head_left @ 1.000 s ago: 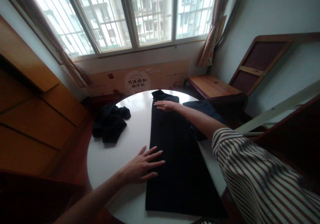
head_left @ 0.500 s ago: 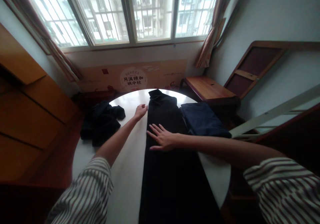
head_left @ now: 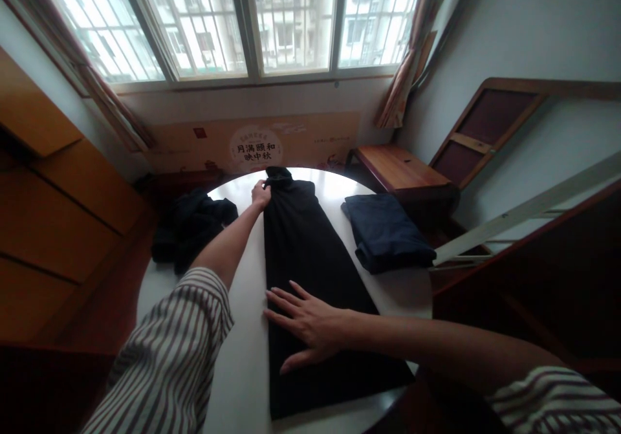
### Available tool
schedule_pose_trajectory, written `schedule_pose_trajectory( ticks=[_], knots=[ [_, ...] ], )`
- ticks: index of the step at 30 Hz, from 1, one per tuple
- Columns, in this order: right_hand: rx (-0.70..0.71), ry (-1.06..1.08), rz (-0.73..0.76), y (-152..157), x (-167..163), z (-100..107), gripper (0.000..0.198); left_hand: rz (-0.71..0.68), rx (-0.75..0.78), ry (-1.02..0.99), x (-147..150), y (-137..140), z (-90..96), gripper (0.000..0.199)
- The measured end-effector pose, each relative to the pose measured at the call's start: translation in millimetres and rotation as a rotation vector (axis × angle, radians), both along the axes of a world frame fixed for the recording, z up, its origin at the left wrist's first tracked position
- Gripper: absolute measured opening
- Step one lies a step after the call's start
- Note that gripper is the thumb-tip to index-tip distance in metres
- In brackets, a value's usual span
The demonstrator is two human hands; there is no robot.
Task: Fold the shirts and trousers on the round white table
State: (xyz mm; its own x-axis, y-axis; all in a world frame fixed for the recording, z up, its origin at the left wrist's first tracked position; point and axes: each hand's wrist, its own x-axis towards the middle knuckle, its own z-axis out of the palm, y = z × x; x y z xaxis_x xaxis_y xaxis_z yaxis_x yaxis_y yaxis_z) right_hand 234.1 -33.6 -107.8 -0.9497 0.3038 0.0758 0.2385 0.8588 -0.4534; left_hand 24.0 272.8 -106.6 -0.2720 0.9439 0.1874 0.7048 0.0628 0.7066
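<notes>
A long black garment (head_left: 310, 246), folded narrow, lies lengthwise on a round white table (head_left: 242, 330). Its far end is bunched into a small collar-like piece, and its straight near edge shows close to me. At the far left edge my left hand (head_left: 261, 195) is closed, pinching the cloth near that bunched end. Fingers spread, my right hand (head_left: 310, 323) lies flat on the lower part of the garment. Some creases fan out below the left hand's grip.
A folded navy garment (head_left: 388, 230) rests at the table's right side. On the left is a crumpled heap of black clothing (head_left: 194, 227). A wooden bench (head_left: 400, 165) stands beyond on the right, near a white ladder rail (head_left: 524, 217). Windows and a printed panel (head_left: 194, 143) are behind.
The black garment has shifted left and away from me, so its near edge now shows. My left hand has taken hold of its far left edge. My right hand has slid toward me over the cloth.
</notes>
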Motion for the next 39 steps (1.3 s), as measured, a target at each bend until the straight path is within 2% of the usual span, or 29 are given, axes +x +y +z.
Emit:
schedule_pose_trajectory(
  ticks=[4, 8, 10, 13, 16, 19, 22, 24, 26, 29, 33, 36, 39],
  knots=[
    [-0.015, 0.04, 0.014, -21.9, -6.2, 1.3, 0.097, 0.014, -0.037, 0.048, -24.2, -7.8, 0.0, 0.031],
    [-0.074, 0.079, 0.057, -47.9, -0.9, 0.8, 0.092, 0.007, -0.01, 0.132, -24.6, -22.0, -2.6, 0.041],
    [-0.109, 0.093, 0.123, -60.0, 2.1, -0.1, 0.092, -0.156, 0.064, 0.251, -13.7, -32.8, -2.3, 0.044],
    [-0.194, 0.112, 0.22, -69.6, 2.9, -0.4, 0.087, -0.548, 0.09, 0.473, 13.8, -60.5, -3.6, 0.046],
    [-0.261, 0.151, 0.23, -67.7, 2.7, 5.5, 0.074, -0.825, 0.015, 0.6, 45.2, -106.3, -10.9, 0.057],
    [-0.207, 0.217, 0.208, -57.4, 9.2, 22.3, 0.051, -1.032, -0.025, 0.622, 68.4, -164.4, -21.4, 0.07],
    [-0.079, 0.28, 0.102, -32.1, 20.9, 45.1, 0.037, -1.164, 0.013, 0.608, 79.1, -223.5, -28.4, 0.074],
    [-0.018, 0.279, -0.028, -2.4, 25.8, 56.2, 0.036, -1.232, 0.05, 0.586, 80.6, -259.5, -28.9, 0.075],
    [0.01, 0.206, -0.16, 36.0, 25.0, 58.5, 0.034, -1.271, 0.077, 0.554, 79.2, -291.3, -25.8, 0.081],
    [0.077, 0.081, -0.322, 97.9, 14.7, 45.5, 0.033, -1.316, 0.083, 0.515, 74.7, -330.1, -15.4, 0.089],
    [0.082, -0.082, -0.376, 162.6, -0.6, 19.6, 0.043, -1.464, 0.039, 0.463, 68.2, -365.4, 2.3, 0.082],
    [0.126, -0.161, -0.393, 190.8, -4.3, 5.0, 0.049, -1.552, 0.003, 0.409, 63.8, -379.7, 11.7, 0.072],
    [0.175, -0.205, -0.427, 201.6, -1.9, -8.6, 0.053, -1.651, -0.026, 0.338, 55.1, -385.1, 12.3, 0.067]
  ],
)
